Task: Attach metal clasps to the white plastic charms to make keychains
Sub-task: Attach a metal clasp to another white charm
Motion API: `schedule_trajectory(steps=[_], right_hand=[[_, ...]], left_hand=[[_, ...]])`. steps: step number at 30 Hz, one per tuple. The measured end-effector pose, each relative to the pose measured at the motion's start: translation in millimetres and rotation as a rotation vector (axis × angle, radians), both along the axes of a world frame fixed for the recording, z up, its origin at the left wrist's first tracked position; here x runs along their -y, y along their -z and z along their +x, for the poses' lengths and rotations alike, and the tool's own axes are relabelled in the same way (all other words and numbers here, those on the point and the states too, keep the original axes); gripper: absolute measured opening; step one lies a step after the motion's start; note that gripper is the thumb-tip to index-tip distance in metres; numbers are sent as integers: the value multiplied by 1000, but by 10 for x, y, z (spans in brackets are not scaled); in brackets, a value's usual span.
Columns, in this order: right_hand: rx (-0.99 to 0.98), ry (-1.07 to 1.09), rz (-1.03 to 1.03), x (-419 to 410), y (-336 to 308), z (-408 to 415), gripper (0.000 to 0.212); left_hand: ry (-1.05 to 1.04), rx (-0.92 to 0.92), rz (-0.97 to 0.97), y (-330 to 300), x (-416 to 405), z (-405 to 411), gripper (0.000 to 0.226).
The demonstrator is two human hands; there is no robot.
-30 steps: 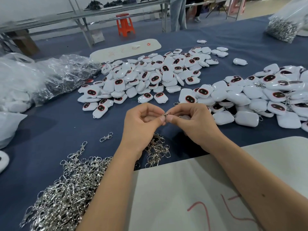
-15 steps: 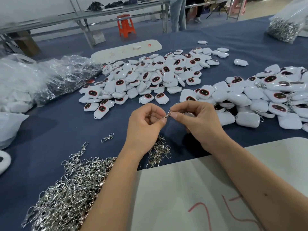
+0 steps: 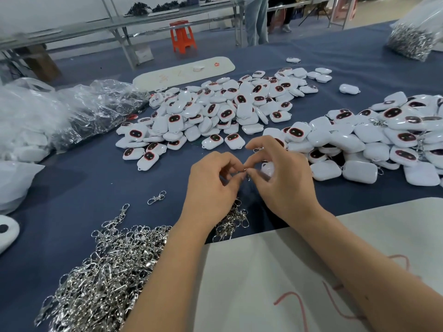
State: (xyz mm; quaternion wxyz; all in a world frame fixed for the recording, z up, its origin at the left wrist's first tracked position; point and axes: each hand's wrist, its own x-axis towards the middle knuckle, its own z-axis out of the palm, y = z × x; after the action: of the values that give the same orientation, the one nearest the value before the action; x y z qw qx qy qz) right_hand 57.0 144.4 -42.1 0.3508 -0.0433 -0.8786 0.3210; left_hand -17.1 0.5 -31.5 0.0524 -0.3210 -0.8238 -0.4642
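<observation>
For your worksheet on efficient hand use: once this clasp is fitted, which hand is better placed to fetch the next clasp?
Left, probably. The left hand is directly above the small clasp cluster and nearest the big clasp pile; the right hand cups the charm.

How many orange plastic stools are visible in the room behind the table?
1. The orange stool stands on the floor beyond the table's far edge, near the metal benches. Others may be hidden.

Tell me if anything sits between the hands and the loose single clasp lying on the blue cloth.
Nothing visible does. The single clasp lies alone on bare blue cloth, left of the left hand. Both hands, the right hand included, are busy pinching a small clasp.
</observation>
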Motion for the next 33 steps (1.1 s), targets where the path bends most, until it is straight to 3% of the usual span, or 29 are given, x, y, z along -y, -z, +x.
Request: schedule_trajectory(steps=[4,8,14,21,33], right_hand=[[-68,-5,-102,-8,1,-2,34],[-14,-89,-296,-46,10,-28,9],[33,-207,-498,-88,-11,-36,13],[178,-410,-858,-179,-56,-41,7],[224,-446,-845,-220,-35,-46,8]], left_hand=[[-3,46,100,-3,-16,15,26],[-11,94,234,-33,-41,51,20],[23,191,299,-39,-33,33,14],[212,321,348,-75,12,7,12],[173,201,211,-128,23,42,22]])
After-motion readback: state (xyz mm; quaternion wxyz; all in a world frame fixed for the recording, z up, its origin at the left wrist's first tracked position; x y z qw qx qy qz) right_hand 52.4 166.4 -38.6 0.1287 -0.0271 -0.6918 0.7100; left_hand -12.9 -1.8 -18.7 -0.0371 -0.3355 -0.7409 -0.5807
